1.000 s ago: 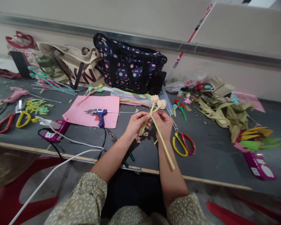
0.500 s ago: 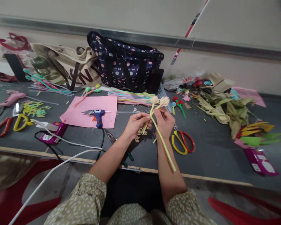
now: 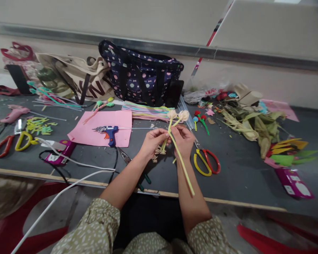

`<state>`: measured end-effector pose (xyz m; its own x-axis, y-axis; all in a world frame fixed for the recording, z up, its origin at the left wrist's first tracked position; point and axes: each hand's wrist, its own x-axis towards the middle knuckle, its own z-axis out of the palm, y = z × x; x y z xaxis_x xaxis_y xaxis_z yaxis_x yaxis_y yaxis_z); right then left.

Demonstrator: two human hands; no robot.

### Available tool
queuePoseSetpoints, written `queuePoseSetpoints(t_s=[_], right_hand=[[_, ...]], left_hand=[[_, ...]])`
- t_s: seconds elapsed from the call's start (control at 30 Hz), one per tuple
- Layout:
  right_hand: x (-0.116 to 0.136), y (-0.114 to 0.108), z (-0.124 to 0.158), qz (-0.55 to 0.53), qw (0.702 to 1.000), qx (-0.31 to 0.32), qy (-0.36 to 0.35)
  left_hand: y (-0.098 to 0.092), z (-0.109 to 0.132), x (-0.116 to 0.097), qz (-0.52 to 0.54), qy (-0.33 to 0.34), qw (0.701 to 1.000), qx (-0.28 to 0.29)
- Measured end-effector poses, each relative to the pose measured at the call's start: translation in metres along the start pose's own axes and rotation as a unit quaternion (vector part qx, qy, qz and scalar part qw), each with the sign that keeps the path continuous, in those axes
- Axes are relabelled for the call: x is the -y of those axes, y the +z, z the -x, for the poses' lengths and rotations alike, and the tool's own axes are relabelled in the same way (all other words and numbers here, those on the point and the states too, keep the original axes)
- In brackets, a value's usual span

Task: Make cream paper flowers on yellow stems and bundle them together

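Observation:
Two cream fluffy flowers [image 3: 183, 115] on yellow pipe-cleaner stems [image 3: 184, 169] are held up between my hands over the table. My left hand [image 3: 154, 141] pinches the stems where they cross, thumb and index finger pressed together. Just to its right, my right hand [image 3: 184, 141] has its fingers closed on the same stems, close below the flower heads. One long stem hangs down across my right wrist; its lower end is free. Small beige snippets [image 3: 160, 151] lie under my hands. To the right rest scissors [image 3: 212, 161] with red and yellow handles.
A blue glue gun [image 3: 111, 135] lies on a pink sheet [image 3: 122, 141]; green-handled pliers [image 3: 125, 156] are beside my left forearm. Pipe cleaners [image 3: 148, 110] lie before a dotted bag [image 3: 145, 77]. Dried husks [image 3: 265, 130] are at right, a white cable [image 3: 76, 181] at left.
My hands and the flowers have shifted slightly left in the view, the flower heads a little lower. Both hands keep their grip on the stems. The camera view has tilted slightly.

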<state>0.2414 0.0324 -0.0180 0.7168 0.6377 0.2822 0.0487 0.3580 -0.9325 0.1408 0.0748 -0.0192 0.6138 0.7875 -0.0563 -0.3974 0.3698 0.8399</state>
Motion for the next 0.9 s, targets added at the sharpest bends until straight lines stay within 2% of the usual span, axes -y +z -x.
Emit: queuePoseSetpoints(t_s=[0.3, 0.5, 0.73, 0.9], right_hand=[[-0.002, -0.002, -0.001, 0.000, 1.000, -0.020, -0.017], [0.002, -0.001, 0.000, -0.012, 1.000, -0.013, -0.022], [-0.003, -0.004, 0.002, 0.014, 1.000, -0.005, -0.016], [-0.010, -0.004, 0.003, 0.003, 1.000, 0.009, -0.001]], left_hand=[[0.000, 0.001, -0.001, -0.014, -0.033, 0.999, 0.003], [-0.002, -0.001, 0.001, -0.010, 0.006, 1.000, -0.017], [-0.003, -0.003, -0.004, 0.008, 0.083, 0.993, -0.085], [-0.003, -0.003, -0.004, 0.010, 0.084, 0.990, -0.109]])
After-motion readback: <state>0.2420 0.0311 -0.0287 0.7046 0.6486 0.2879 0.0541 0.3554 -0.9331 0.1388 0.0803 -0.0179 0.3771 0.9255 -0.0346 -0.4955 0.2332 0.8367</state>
